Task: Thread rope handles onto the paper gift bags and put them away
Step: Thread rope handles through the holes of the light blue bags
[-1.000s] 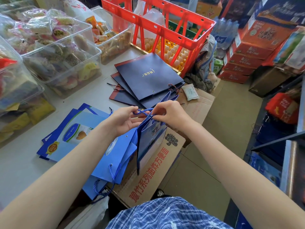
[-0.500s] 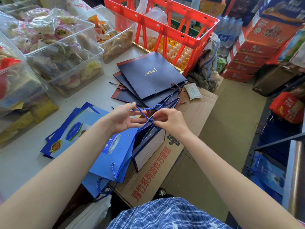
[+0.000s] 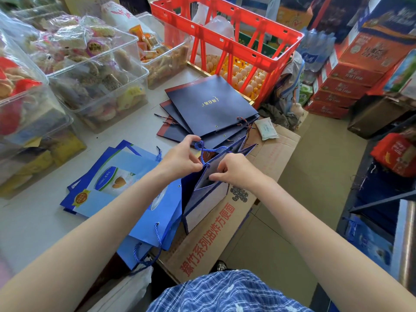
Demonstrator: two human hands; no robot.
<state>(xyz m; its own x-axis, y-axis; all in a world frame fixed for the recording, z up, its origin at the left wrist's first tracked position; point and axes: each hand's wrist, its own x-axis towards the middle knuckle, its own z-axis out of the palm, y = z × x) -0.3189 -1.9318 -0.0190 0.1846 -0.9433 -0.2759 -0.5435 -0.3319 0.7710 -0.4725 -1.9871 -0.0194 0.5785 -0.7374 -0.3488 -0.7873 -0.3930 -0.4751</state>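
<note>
Both hands meet over the open blue gift bag: left hand pinches the rope handle, right hand grips the bag's rim.

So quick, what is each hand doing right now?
Left hand: pinching the blue rope.
Right hand: gripping the bag at its top edge.

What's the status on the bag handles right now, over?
Left hand pinching blue rope. Right hand gripping open blue bag at its rim. Nothing blocking.
</note>
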